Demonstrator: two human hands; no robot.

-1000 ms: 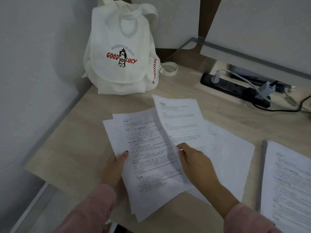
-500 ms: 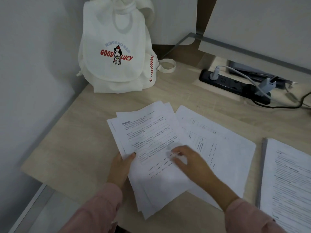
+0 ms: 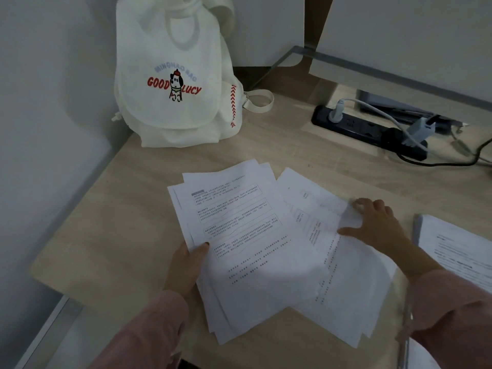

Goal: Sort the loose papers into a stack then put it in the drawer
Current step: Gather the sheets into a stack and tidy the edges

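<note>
Several sheets sit in a rough stack (image 3: 239, 235), its edge pinched by my left hand (image 3: 186, 267); loose papers (image 3: 346, 275) beneath the spread, flat fingers of my right hand (image 3: 378, 225) are not yet added; drawer not in view.

Printed white papers (image 3: 247, 235) lie fanned, overlapping, on the desk (image 3: 111, 222).

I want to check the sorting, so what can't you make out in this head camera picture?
Head view:
Drawer: not in view.
Print on the stack: too small to read.
Left hand fingers: hidden under the stack, only the thumb shows.
Right hand fingertips: motion-blurred over the loose sheets, grip unclear.
Right-hand pile: cut off by the right edge.
</note>
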